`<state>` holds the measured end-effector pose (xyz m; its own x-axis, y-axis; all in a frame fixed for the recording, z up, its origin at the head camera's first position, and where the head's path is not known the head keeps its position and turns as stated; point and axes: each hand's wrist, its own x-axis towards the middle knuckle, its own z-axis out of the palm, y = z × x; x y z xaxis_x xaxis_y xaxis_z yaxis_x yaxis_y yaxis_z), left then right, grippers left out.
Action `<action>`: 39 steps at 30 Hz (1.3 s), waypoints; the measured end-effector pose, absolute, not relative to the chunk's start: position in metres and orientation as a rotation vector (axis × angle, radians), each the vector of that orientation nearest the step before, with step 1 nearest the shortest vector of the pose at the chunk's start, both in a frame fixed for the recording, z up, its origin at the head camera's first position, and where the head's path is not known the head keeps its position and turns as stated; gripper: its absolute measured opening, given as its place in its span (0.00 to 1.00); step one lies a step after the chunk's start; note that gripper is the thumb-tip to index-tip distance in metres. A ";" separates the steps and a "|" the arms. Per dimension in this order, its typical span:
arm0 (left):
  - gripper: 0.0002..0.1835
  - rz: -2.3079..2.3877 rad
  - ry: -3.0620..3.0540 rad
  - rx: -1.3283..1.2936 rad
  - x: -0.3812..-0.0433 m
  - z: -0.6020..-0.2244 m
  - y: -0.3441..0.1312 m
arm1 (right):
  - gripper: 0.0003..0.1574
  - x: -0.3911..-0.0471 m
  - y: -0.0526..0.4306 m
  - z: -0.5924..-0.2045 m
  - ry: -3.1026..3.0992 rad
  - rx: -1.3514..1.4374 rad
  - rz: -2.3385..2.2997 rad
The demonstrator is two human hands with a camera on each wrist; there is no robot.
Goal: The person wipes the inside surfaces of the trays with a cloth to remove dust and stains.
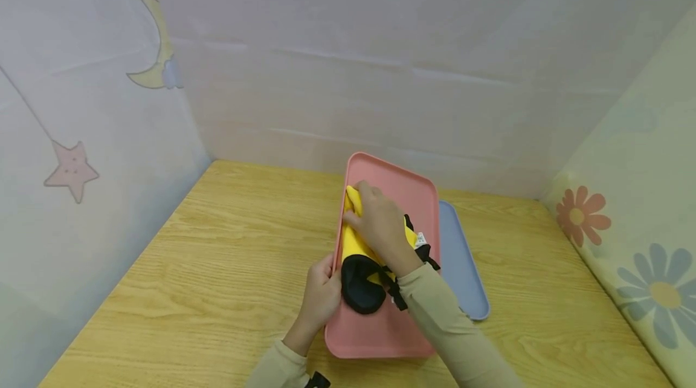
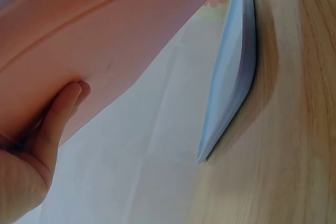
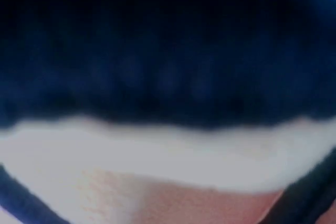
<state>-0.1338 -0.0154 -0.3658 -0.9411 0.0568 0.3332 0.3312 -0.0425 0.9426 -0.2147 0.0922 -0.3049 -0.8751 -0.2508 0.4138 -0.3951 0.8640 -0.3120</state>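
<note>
A pink tray (image 1: pixel 375 339) is tilted up off the table, its left rim gripped by my left hand (image 1: pixel 321 294). The left wrist view shows fingers (image 2: pixel 62 111) of that hand against the underside of the pink tray. On the tray lies a yellow and black fabric item (image 1: pixel 356 243) with black straps and a white tag. My right hand (image 1: pixel 380 219) pinches its yellow part near the tray's left rim. The item's exact kind is unclear. Blurred dark fabric (image 3: pixel 168 51) fills most of the right wrist view, hiding the right fingers there.
A blue tray (image 1: pixel 464 267) lies on the wooden table (image 1: pixel 234 255), partly behind the pink tray to its right. Pale printed sheets hang at the back and sides, with a star (image 1: pixel 72 170) at left and flowers (image 1: pixel 583 217) at right.
</note>
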 end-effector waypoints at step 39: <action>0.10 -2.168 -1.992 -0.289 -0.145 -0.379 -0.027 | 0.24 -0.226 0.135 -0.320 -2.749 0.338 0.620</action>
<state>-0.1445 -0.0272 -0.3786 -0.9644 -0.0029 0.2643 0.2636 -0.0841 0.9610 -0.2262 0.1354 -0.3200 -0.9266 -0.1598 0.3403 -0.2905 0.8790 -0.3781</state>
